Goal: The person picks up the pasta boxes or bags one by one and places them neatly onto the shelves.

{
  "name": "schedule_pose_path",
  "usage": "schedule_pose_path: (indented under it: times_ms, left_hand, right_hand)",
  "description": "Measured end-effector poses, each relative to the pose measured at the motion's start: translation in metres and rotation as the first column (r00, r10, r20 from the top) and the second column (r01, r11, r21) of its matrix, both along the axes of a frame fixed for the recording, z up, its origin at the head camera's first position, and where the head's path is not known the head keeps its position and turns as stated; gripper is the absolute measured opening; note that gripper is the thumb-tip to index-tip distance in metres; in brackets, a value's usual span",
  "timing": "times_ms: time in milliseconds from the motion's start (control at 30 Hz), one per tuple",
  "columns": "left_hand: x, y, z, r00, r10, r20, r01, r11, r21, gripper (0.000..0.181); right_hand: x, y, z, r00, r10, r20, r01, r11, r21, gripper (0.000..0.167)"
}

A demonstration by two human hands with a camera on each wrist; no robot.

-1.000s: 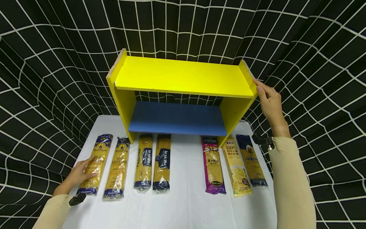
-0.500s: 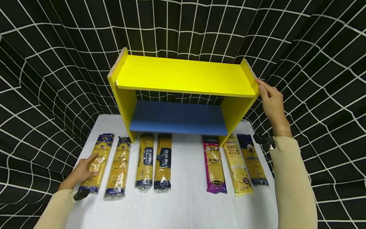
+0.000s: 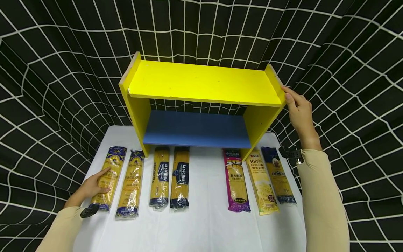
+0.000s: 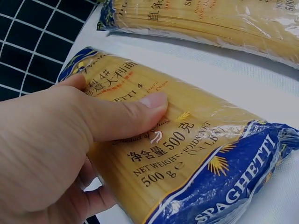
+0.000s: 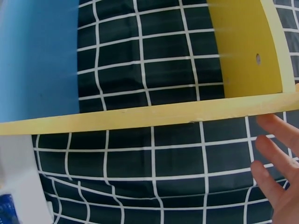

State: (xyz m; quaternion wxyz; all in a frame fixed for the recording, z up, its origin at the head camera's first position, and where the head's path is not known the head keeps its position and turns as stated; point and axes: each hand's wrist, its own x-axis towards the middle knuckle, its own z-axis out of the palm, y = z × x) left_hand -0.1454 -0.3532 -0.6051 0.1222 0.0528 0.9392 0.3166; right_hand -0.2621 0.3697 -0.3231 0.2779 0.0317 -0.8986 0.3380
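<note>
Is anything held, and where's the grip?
Left hand holds the leftmost spaghetti pack by its left long edge; right hand only touches the shelf.

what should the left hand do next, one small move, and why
Probably lift the leftmost pack slightly: the left grip has its thumb over the top and fingers curled at the edge, with the pack lying on the table. The right grip touches only the shelf.
</note>
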Motion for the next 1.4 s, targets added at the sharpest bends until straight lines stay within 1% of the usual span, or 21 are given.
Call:
schedule_pose_path:
  times_ms: [100,267,500,567,633,800,1000,1100,1167,1267,1400]
  left_hand:
    - [0.0,-0.001,0.001,1.0,0.011,0.025,-0.011,1.0,0.02,0.102]
    - [0.002,-0.002,0.001,0.999,0.024,0.03,-0.025,0.999,0.04,0.1]
    - [0.005,-0.004,-0.002,0.992,0.073,0.106,-0.085,0.99,0.114,0.1]
    - [0.005,-0.005,-0.003,0.99,0.081,0.112,-0.095,0.988,0.122,0.099]
    - [0.005,-0.004,-0.002,0.987,0.101,0.123,-0.117,0.985,0.13,0.098]
    - [0.006,-0.002,-0.002,0.979,0.149,0.138,-0.17,0.973,0.156,0.096]
    - [0.009,0.003,-0.001,0.978,0.173,0.119,-0.195,0.96,0.201,0.095]
    - [0.008,0.005,0.004,0.978,0.174,0.111,-0.196,0.952,0.237,0.094]
    - [0.005,0.006,0.01,0.978,0.176,0.112,-0.2,0.945,0.26,0.094]
    - [-0.001,0.007,0.024,0.978,0.182,0.105,-0.205,0.94,0.275,0.094]
    - [-0.009,0.009,0.045,0.979,0.186,0.081,-0.201,0.936,0.289,0.095]
  right_hand:
    - [0.001,0.0,0.0,1.0,0.0,0.006,0.0,1.0,-0.006,0.033]
    - [0.001,0.0,-0.001,1.0,0.008,0.008,-0.008,1.0,-0.013,0.033]
    - [0.0,-0.001,-0.001,1.0,0.015,-0.016,-0.015,1.0,-0.011,0.032]
    - [0.0,-0.001,-0.002,1.0,0.013,-0.018,-0.014,1.0,-0.019,0.032]
    - [0.0,-0.001,-0.002,1.0,0.011,-0.021,-0.012,1.0,-0.029,0.032]
    - [-0.002,0.0,-0.003,0.999,0.022,-0.032,-0.023,0.999,-0.034,0.032]
    - [-0.004,-0.001,-0.006,0.999,0.026,-0.029,-0.027,0.999,-0.039,0.033]
    - [-0.004,-0.001,-0.006,0.999,0.031,-0.034,-0.032,0.998,-0.048,0.033]
    - [-0.003,-0.001,-0.005,0.999,0.032,-0.038,-0.034,0.998,-0.052,0.033]
    - [-0.002,-0.001,-0.005,0.999,0.034,-0.035,-0.036,0.998,-0.06,0.033]
    - [-0.001,-0.002,-0.004,0.999,0.038,-0.023,-0.039,0.997,-0.067,0.033]
